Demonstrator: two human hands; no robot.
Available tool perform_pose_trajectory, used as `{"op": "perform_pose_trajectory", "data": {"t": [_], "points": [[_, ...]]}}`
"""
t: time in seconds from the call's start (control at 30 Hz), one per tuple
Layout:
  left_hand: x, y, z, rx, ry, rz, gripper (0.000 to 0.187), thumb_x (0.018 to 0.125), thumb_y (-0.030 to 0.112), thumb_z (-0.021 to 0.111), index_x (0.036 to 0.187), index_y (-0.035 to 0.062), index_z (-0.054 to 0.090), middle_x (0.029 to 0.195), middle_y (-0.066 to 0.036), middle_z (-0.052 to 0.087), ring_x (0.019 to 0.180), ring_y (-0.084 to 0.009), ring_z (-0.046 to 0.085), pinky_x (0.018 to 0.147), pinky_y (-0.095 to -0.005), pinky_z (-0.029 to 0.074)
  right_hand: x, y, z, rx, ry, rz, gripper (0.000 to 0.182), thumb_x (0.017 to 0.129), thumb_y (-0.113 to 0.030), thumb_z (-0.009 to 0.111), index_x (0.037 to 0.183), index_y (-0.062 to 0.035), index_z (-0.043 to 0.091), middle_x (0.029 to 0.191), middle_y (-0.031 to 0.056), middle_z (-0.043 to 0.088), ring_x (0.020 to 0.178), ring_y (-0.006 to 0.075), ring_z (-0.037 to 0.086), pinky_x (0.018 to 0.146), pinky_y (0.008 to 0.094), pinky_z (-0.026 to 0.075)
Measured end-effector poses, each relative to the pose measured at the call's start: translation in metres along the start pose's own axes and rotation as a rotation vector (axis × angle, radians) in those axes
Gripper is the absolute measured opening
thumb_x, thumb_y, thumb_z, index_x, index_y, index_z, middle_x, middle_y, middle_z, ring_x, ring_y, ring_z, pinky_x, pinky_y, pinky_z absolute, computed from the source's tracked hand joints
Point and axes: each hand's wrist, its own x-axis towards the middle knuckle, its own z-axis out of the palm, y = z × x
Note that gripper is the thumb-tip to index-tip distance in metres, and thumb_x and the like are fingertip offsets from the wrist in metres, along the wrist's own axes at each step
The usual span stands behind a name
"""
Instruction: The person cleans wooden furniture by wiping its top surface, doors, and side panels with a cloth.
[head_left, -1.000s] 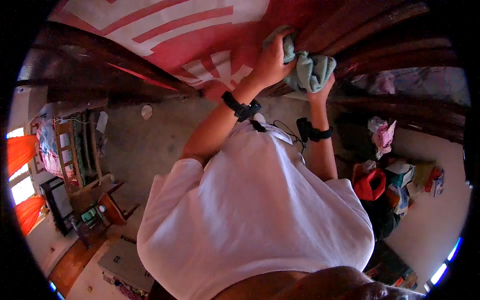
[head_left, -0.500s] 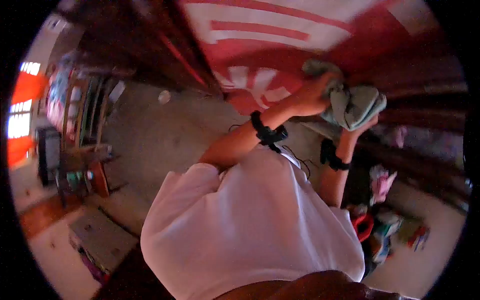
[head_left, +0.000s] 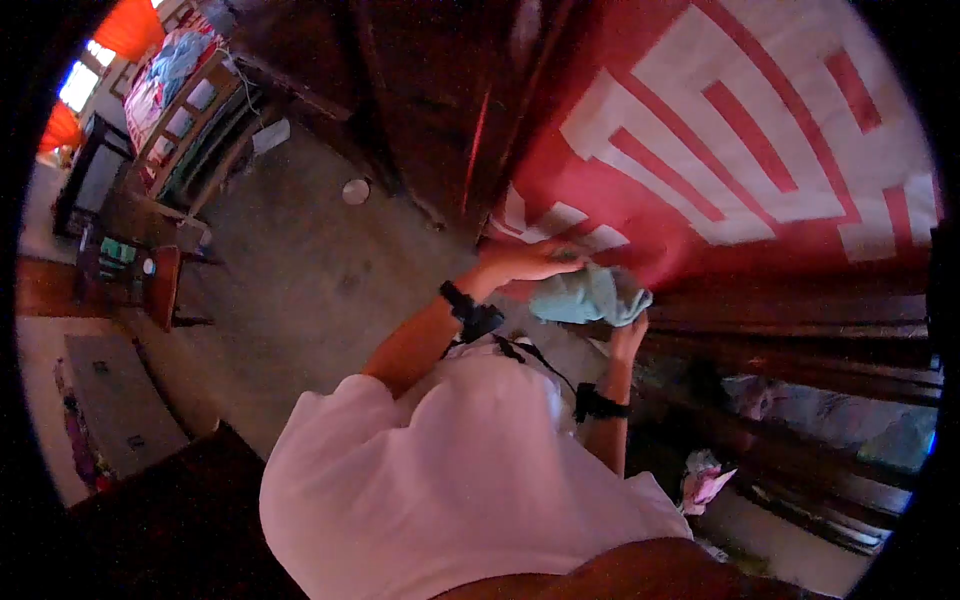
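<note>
A pale green folded cloth is held in front of my chest, between both hands. My left hand is at its upper left edge, fingers closed on it, the fingertips partly hidden. On the right side of the cloth my right hand grips the lower corner, with some of its fingers behind the fabric. Each wrist wears a black band. Just beyond the cloth lies a red and white patterned cover.
Dark wooden rails run along the right. A dark wooden cabinet stands ahead. On the floor lies a round pale object. At left are a wooden chair, a grey case and a bed frame with bedding.
The view has turned. The cloth has come down and left, nearer my chest, and shows a flatter, more compact shape. Both hands are still on it.
</note>
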Motion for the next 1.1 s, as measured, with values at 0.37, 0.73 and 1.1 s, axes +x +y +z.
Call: {"op": "perform_pose_trajectory", "data": {"t": [0.37, 0.73, 1.1], "points": [[-0.055, -0.041, -0.084, -0.465, 0.549, 0.367, 0.051, 0.084, 0.012, 0.067, 0.131, 0.0058, 0.048, 0.125, -0.008, 0.055, 0.117, -0.0177, 0.05, 0.101, -0.0311, 0.038, 0.058, -0.108, 0.154, -0.093, -0.282, -0.365, 0.034, 0.092, -0.014, 0.052, 0.119, 0.0062, 0.053, 0.111, 0.012, 0.063, 0.1, 0.0201, 0.058, 0.089, 0.0346, 0.045], [-0.056, 0.072, -0.158, -0.131, 0.634, 0.889, 0.081, 0.073, -0.013, 0.059, 0.144, 0.0145, 0.03, 0.139, -0.008, 0.038, 0.128, -0.021, 0.04, 0.106, -0.0368, 0.037, 0.172, -0.243, 0.233, 0.073, 0.014, -0.697, 0.03, 0.091, -0.011, 0.053, 0.115, 0.0068, 0.054, 0.112, 0.0143, 0.061, 0.102, 0.0218, 0.056, 0.089, 0.0354, 0.044], [-0.038, 0.084, -0.208, 0.295, 0.48, 0.83, 0.074, 0.072, -0.007, 0.061, 0.14, 0.0079, 0.036, 0.132, -0.017, 0.05, 0.122, -0.0304, 0.05, 0.102, -0.0369, 0.039, 0.17, -0.252, 0.266, -0.445, 0.213, -0.656, 0.031, 0.084, -0.002, 0.056, 0.114, 0.0026, 0.057, 0.104, 0.019, 0.06, 0.099, 0.0362, 0.058, 0.088, 0.0383, 0.046]]}}
